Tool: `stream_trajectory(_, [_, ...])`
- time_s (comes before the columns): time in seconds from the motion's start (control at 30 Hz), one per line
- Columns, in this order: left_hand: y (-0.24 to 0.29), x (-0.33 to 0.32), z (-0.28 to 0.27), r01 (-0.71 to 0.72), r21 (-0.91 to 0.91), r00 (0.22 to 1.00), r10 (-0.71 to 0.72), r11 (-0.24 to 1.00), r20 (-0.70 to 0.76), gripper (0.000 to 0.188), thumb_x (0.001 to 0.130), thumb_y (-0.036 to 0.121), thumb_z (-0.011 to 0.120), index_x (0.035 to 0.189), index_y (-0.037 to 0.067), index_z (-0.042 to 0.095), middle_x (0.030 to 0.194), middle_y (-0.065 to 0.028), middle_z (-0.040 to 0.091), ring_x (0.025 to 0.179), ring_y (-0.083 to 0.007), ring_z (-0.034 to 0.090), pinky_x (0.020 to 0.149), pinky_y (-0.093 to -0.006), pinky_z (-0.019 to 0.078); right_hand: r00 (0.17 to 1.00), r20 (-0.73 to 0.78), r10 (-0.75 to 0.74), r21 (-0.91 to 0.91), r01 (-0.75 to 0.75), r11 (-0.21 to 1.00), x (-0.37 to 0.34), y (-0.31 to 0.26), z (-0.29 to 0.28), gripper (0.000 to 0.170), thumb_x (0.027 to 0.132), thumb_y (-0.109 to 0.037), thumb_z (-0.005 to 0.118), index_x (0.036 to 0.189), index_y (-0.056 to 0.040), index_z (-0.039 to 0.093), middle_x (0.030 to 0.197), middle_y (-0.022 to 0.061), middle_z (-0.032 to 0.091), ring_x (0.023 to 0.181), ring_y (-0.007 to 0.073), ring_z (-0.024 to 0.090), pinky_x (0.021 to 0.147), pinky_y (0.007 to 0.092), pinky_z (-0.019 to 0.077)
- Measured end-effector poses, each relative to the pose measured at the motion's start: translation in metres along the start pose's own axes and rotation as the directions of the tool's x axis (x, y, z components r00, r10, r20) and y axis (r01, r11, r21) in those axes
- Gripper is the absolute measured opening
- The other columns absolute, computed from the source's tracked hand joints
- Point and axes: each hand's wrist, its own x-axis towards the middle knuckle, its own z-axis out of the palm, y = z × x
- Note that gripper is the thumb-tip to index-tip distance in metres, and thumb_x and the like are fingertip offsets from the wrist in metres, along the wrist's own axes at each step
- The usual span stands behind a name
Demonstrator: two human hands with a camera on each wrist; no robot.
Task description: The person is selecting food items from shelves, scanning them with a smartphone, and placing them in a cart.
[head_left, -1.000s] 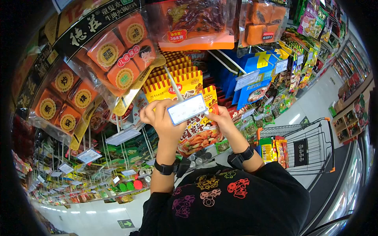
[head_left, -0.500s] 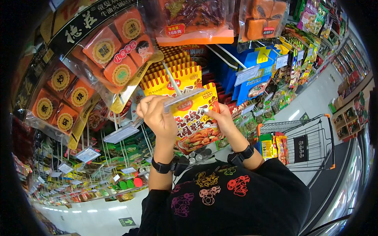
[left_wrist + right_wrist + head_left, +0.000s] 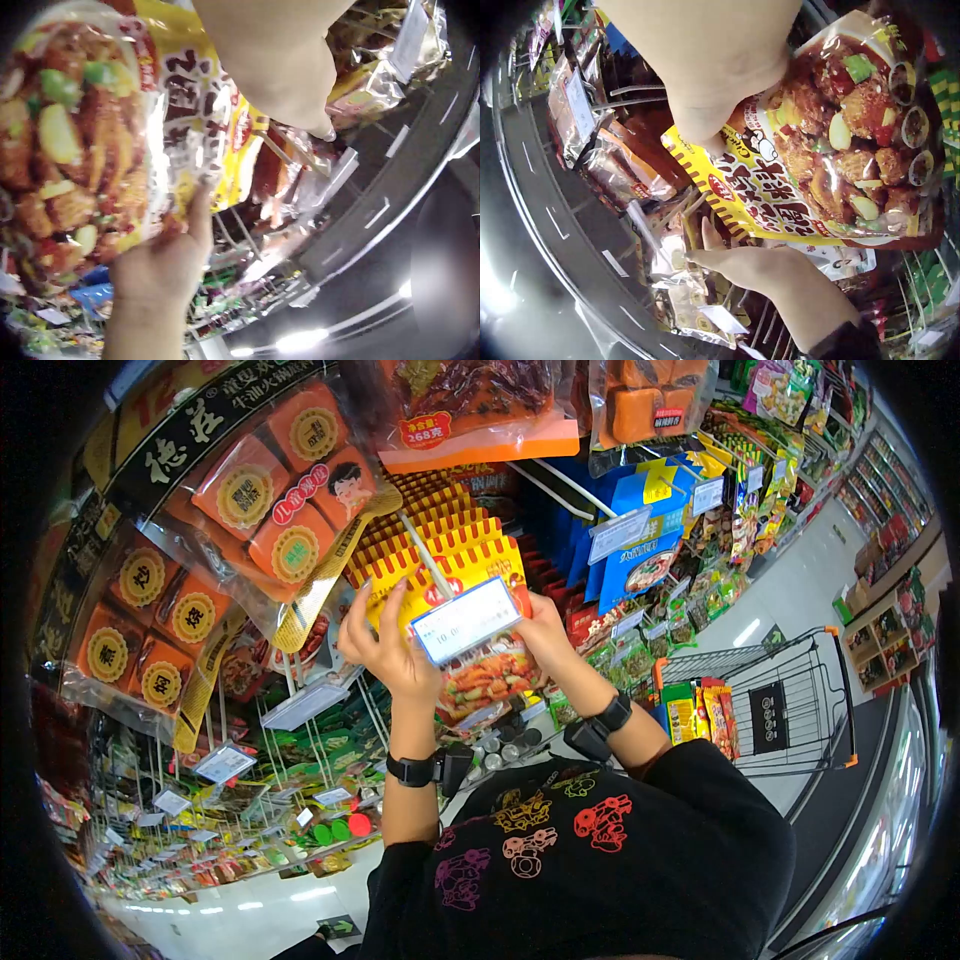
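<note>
We see the yellow packet (image 3: 488, 682) behind the price tag (image 3: 466, 622), its side pinched by the right hand (image 3: 548, 636); the left hand (image 3: 392, 658) is beside it, fingers spread; we judge it soft, slippery, best held by both edges.

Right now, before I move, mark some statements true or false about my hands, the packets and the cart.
1. The right hand grips a yellow packet. True.
2. The left hand is clenched in a fist. False: its fingers are extended and spread.
3. The blue packets hang to the left of the yellow ones in the head view. False: they hang to the right.
4. A black band is worn on the left wrist. True.
5. The shopping cart has nothing in it. False: colorful packages stand inside.
</note>
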Motion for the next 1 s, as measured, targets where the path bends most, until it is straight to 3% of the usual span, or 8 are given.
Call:
stream_trajectory(0.1, [-0.020, -0.032, 0.010, 0.083, 0.074, 0.996, -0.085, 0.994, 0.022, 0.047, 0.086, 0.042, 0.041, 0.117, 0.009, 0.051, 0.129, -0.0175, 0.032, 0.113, -0.0324, 0.027, 0.096, -0.0433, 0.0144, 0.994, -0.050, -0.092, -0.051, 0.090, 0.995, 0.022, 0.019, 0.007, 0.020, 0.081, -0.012, 0.058, 0.094, 0.0035, 0.058, 0.085, 0.0028, 0.062, 0.076, 0.0063, 0.053, 0.069, 0.0229, 0.0435])
stream_trajectory(0.27, [-0.034, -0.082, 0.024, 0.047, 0.176, 0.967, -0.089, 0.983, 0.241, 0.073, 0.072, 0.032, 0.062, 0.133, 0.010, 0.028, 0.135, -0.0267, 0.016, 0.126, -0.0398, 0.014, 0.095, -0.0554, 0.0124, 0.973, -0.123, -0.194, -0.177, 0.171, 0.969, 0.042, 0.028, 0.014, 0.019, 0.082, -0.013, 0.057, 0.093, 0.0026, 0.058, 0.081, 0.0035, 0.063, 0.073, 0.0051, 0.054, 0.064, 0.0230, 0.0444])
stream_trajectory(0.43, [-0.044, -0.080, 0.030, 0.044, 0.305, 0.922, -0.156, 0.951, 0.354, 0.079, 0.068, 0.031, 0.065, 0.133, 0.010, 0.025, 0.136, -0.0269, 0.013, 0.129, -0.0397, 0.009, 0.097, -0.0583, 0.0089, 0.952, -0.162, -0.258, -0.380, 0.182, 0.907, 0.053, 0.027, 0.019, 0.025, 0.077, -0.021, 0.063, 0.090, 0.0000, 0.059, 0.079, 0.0077, 0.065, 0.071, 0.0098, 0.059, 0.063, 0.0253, 0.0456])
stream_trajectory(0.6, [-0.033, -0.081, 0.028, 0.069, 0.370, 0.898, -0.220, 0.926, 0.382, 0.077, 0.071, 0.033, 0.063, 0.134, 0.010, 0.024, 0.136, -0.0271, 0.015, 0.128, -0.0425, 0.009, 0.096, -0.0607, 0.0077, 0.935, -0.238, -0.264, -0.524, 0.105, 0.845, 0.034, 0.013, 0.026, 0.032, 0.073, -0.019, 0.063, 0.098, -0.0018, 0.053, 0.085, 0.0158, 0.061, 0.080, 0.0318, 0.060, 0.069, 0.0341, 0.0466])
stream_trajectory(0.7, [-0.021, -0.095, 0.029, 0.107, 0.384, 0.922, -0.236, 0.917, 0.307, 0.070, 0.075, 0.037, 0.061, 0.131, 0.009, 0.030, 0.136, -0.0278, 0.014, 0.127, -0.0450, 0.008, 0.095, -0.0622, 0.0052, 0.906, -0.289, -0.309, -0.682, 0.031, 0.730, 0.026, 0.027, 0.015, 0.034, 0.070, -0.016, 0.063, 0.097, -0.0013, 0.048, 0.087, 0.0176, 0.057, 0.081, 0.0346, 0.056, 0.070, 0.0383, 0.0451])
stream_trajectory(0.83, [-0.003, -0.128, 0.029, 0.021, 0.495, 0.916, -0.215, 0.868, 0.338, 0.064, 0.080, 0.040, 0.053, 0.131, 0.009, 0.030, 0.140, -0.0258, 0.004, 0.129, -0.0430, 0.005, 0.094, -0.0632, 0.0080, 0.752, -0.273, -0.600, -0.787, 0.184, 0.589, -0.009, 0.052, 0.002, 0.044, 0.068, -0.021, 0.064, 0.101, 0.0001, 0.047, 0.092, 0.0190, 0.051, 0.086, 0.0345, 0.050, 0.077, 0.0411, 0.0413])
stream_trajectory(0.9, [0.023, -0.138, 0.019, 0.085, 0.447, 0.894, -0.266, 0.891, 0.360, 0.062, 0.081, 0.038, 0.052, 0.132, 0.011, 0.030, 0.140, -0.0245, 0.005, 0.130, -0.0421, 0.003, 0.095, -0.0612, 0.0076, 0.825, -0.257, -0.504, -0.780, 0.130, 0.612, -0.043, 0.045, -0.008, 0.039, 0.072, -0.019, 0.063, 0.101, -0.0005, 0.046, 0.094, 0.0178, 0.051, 0.089, 0.0330, 0.049, 0.075, 0.0392, 0.0418])
stream_trajectory(1.0, [0.054, -0.167, 0.023, 0.029, 0.185, 0.948, -0.086, 0.982, 0.305, 0.044, 0.078, 0.026, 0.055, 0.118, 0.009, 0.046, 0.127, -0.0196, 0.028, 0.117, -0.0369, 0.027, 0.090, -0.0517, 0.0212, 0.878, -0.266, -0.398, -0.672, 0.127, 0.730, -0.085, 0.059, -0.042, 0.029, 0.075, -0.015, 0.060, 0.098, -0.0028, 0.047, 0.082, 0.0112, 0.055, 0.070, 0.0214, 0.056, 0.063, 0.0317, 0.0449])
